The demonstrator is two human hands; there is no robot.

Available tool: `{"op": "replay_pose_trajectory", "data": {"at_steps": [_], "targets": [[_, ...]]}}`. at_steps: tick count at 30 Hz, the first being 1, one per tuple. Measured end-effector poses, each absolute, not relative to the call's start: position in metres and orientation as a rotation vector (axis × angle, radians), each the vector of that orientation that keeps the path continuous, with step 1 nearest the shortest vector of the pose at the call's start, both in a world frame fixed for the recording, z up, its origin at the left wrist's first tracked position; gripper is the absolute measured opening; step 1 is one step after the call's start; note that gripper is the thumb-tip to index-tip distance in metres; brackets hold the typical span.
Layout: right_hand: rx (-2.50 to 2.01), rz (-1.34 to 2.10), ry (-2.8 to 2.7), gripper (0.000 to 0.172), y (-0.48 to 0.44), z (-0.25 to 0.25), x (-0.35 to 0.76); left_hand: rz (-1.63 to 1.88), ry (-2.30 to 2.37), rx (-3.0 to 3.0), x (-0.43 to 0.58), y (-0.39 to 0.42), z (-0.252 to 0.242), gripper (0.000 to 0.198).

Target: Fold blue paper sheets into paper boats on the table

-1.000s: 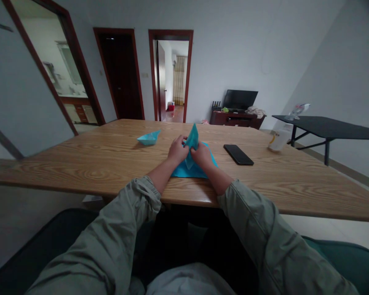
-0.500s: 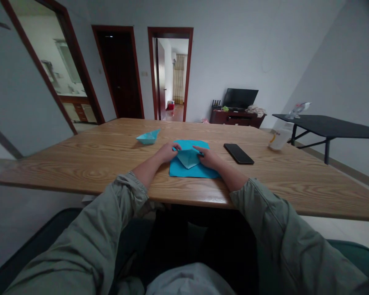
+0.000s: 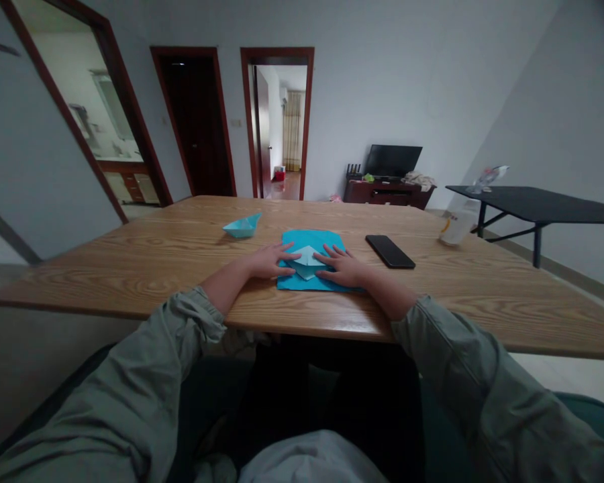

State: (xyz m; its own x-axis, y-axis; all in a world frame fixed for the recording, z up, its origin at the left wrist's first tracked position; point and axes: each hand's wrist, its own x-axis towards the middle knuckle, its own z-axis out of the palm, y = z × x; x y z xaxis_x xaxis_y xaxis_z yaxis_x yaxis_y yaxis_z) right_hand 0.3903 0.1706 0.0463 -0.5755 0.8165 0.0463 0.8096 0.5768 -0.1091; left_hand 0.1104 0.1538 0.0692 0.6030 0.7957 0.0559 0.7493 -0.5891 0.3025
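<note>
Right up close, the olive-green sleeves point(image 3: 131, 396) are pushed back along both forearms, and here are the hands, flat on the table point(image 3: 131, 285), palms down, fingers fanned wide, gripping nothing. The left hand point(image 3: 270, 261) lies with its fingertips over the left edge of a blue paper sheet point(image 3: 327, 243), while the right hand point(image 3: 341, 267) has its fingers on the sheet's right side, just beside the centre. Between them, a pale-blue folded paper piece point(image 3: 307, 261) lies flat on the sheet, its point facing the person; whether it is joined to the sheet, I cannot tell. That open, two-sided spread looks like a way of pinning the paper down and keeping it steady, with the folded piece left uncovered.

Moving out across the wood, a small paper boat point(image 3: 241, 226) sits off to the left, well clear of the hands' working space. On the right lies a black smartphone point(image 3: 390, 251), set apart from the paper, then a white paper cup point(image 3: 456, 227) near the table's far right edge. Beyond that stand a black side table point(image 3: 533, 213) and, against the far wall, a television point(image 3: 392, 161) on a dark wooden stand point(image 3: 387, 196).
</note>
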Motion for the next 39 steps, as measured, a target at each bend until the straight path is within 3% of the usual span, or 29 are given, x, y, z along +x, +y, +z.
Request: {"op": "replay_pose_trajectory", "data": {"at_steps": [14,24,32,36,39], "targets": [[-1.360,0.145,-2.739,0.081,0.162,0.047,0.384,0.190,1.201,2.554,0.127,0.140,0.069,0.065],[-1.080,-0.051,-2.603,0.060,0.161,0.057,0.385,0.370,1.083,2.828,0.133,0.146,0.064,0.049],[-0.965,0.071,-2.588,0.051,0.146,0.067,0.370,0.584,1.215,2.708,0.138,0.153,0.065,0.053],[-0.856,0.131,-2.640,0.038,0.148,0.066,0.371,0.547,1.155,2.572,0.136,0.160,0.066,0.045],[-0.843,0.155,-2.650,0.039,0.149,0.065,0.373,0.569,1.112,2.543,0.135,0.163,0.066,0.041]]}}
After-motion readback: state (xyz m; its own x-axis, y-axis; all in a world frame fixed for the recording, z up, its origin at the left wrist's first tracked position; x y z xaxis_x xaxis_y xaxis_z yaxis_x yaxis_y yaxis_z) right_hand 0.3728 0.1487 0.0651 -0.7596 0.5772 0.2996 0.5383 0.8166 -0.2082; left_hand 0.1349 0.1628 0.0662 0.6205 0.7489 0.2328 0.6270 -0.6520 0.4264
